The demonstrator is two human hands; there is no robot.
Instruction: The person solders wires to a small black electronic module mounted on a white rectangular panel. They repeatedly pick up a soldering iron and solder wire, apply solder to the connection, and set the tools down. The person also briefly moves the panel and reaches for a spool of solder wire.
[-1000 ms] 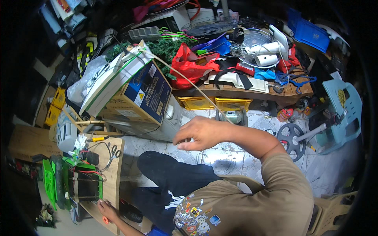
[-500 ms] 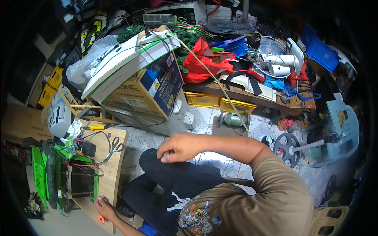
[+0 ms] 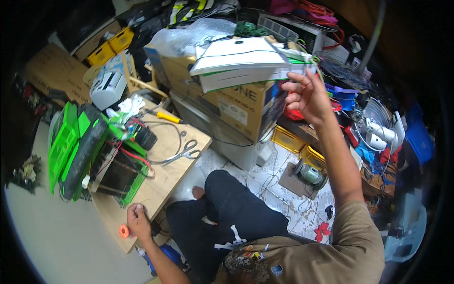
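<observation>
My right hand [image 3: 309, 97] is raised with its fingers apart and nothing in them, close to the end of a white panel with a green edge [image 3: 243, 59] on a cardboard box [image 3: 231, 106]. At the near edge of the wooden table [image 3: 172, 165], my left hand [image 3: 138, 221] has its fingers curled together; whatever they hold, if anything, is too small to make out. Beside it lies a small orange spool [image 3: 124, 231]. Just beyond that hand stands an opened green-cased device [image 3: 71, 146] with a dark block and red wires [image 3: 135, 156].
Scissors [image 3: 189, 150] and a yellow-handled tool [image 3: 168, 117] lie on the table. Past my knees, a bench grinder [image 3: 309, 173] and yellow crates [image 3: 288, 139] sit on the floor. A fan [image 3: 378, 118] and heaped goods fill the right side.
My right hand has lifted off my knee and reached forward, its fingers opening, up to the white panel. The left hand stays at the table's near edge. The view has turned toward the left.
</observation>
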